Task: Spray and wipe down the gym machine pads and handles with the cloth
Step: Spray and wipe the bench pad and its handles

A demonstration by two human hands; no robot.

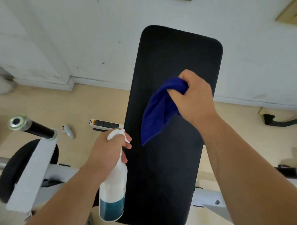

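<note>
A long black bench pad (178,59) runs up the middle of the head view. My right hand (195,97) is shut on a bunched blue cloth (157,111), which hangs down over the pad's middle. My left hand (108,149) grips the neck of a white spray bottle (113,193) at the pad's left edge, fingers by the trigger. The bottle has blue liquid in its lower part. To the left, a black bar (38,129) with a metal end sticks out from the white machine frame (32,175).
A black weight plate (10,172) sits behind the white frame at lower left. On the beige floor lie a small box (104,124) and a white object (68,131). A white wall (79,31) stands behind the pad. Dark machine parts (281,121) show at right.
</note>
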